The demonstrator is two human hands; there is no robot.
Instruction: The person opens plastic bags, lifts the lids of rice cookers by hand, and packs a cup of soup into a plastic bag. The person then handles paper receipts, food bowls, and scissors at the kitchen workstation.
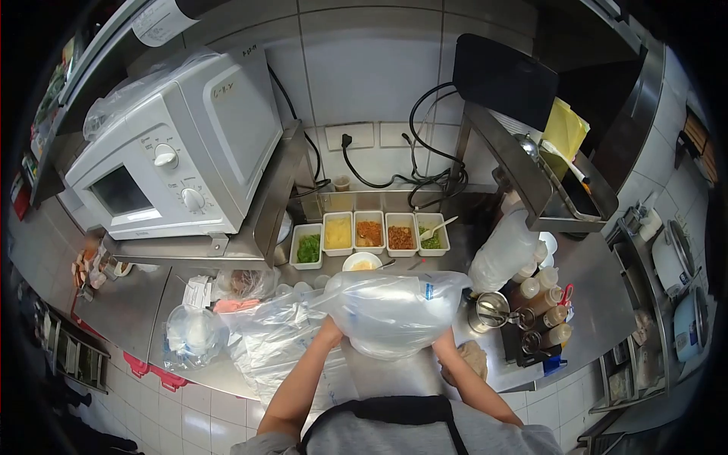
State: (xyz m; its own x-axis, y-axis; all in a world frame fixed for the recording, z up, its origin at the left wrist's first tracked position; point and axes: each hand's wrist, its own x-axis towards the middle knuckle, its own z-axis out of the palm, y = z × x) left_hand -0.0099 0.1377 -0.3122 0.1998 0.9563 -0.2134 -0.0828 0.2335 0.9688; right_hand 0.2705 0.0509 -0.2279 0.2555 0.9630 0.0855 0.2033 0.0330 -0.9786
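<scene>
A large, puffed-out clear plastic bag (390,315) is held up in front of me over the steel counter. My left hand (331,332) grips its left side, and my right hand (443,343) has hold of its lower right. Most of my fingers are hidden by the bag. Flat plastic bags (273,341) lie in a pile beside my left forearm. Close to my right wrist rests a crumpled brown cloth (467,361). Just beyond the bag, a small white bowl (362,261) with yellowish contents is partly covered.
Several white tubs of chopped food (369,232) line the back. A metal pot (489,312) and sauce bottles (547,299) stand right, near a big translucent bag (500,250). The microwave (174,152) sits on a raised left shelf; another shelf (565,220) overhangs the right.
</scene>
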